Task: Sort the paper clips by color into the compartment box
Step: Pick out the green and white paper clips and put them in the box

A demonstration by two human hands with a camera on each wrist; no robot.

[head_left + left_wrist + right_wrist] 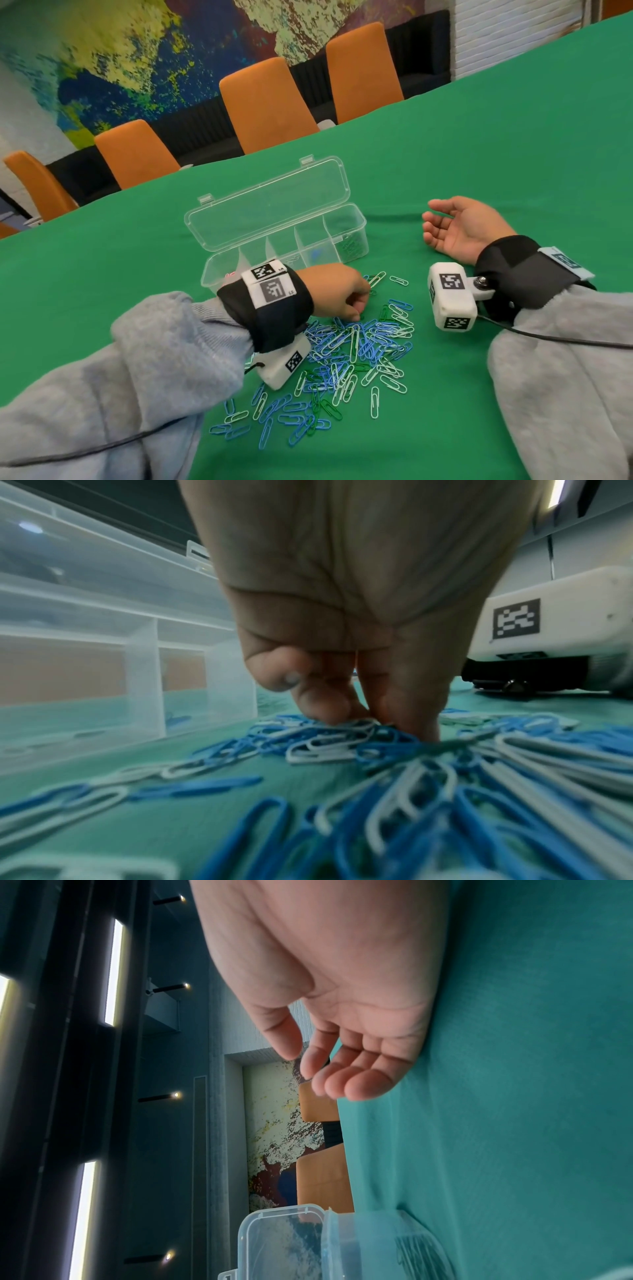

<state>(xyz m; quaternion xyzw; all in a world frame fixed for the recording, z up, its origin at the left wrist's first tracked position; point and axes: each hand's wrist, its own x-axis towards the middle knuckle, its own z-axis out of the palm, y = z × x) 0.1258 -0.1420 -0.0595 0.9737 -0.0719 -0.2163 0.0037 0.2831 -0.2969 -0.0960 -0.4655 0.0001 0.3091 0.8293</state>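
Observation:
A pile of blue, white and green paper clips [356, 353] lies on the green table between my arms. Behind it stands the clear compartment box [308, 228] with its lid [267, 202] open; dark green clips [349, 243] fill its right end cell, and something blue [317, 255] shows in the neighbouring cell. My left hand [342, 294] reaches down with curled fingers, and its fingertips [329, 710] pinch into the pile [411, 791] at its far edge; which clip they hold is hidden. My right hand [459, 226] rests palm up, relaxed and empty [342, 1042], right of the box [359, 1245].
Green cloth [513, 154] covers the whole table. Several orange chairs [267, 106] line its far edge. A black cable [548, 337] runs from my right wrist camera [452, 296] across the cloth. A few stray clips [399, 281] lie near the box's front.

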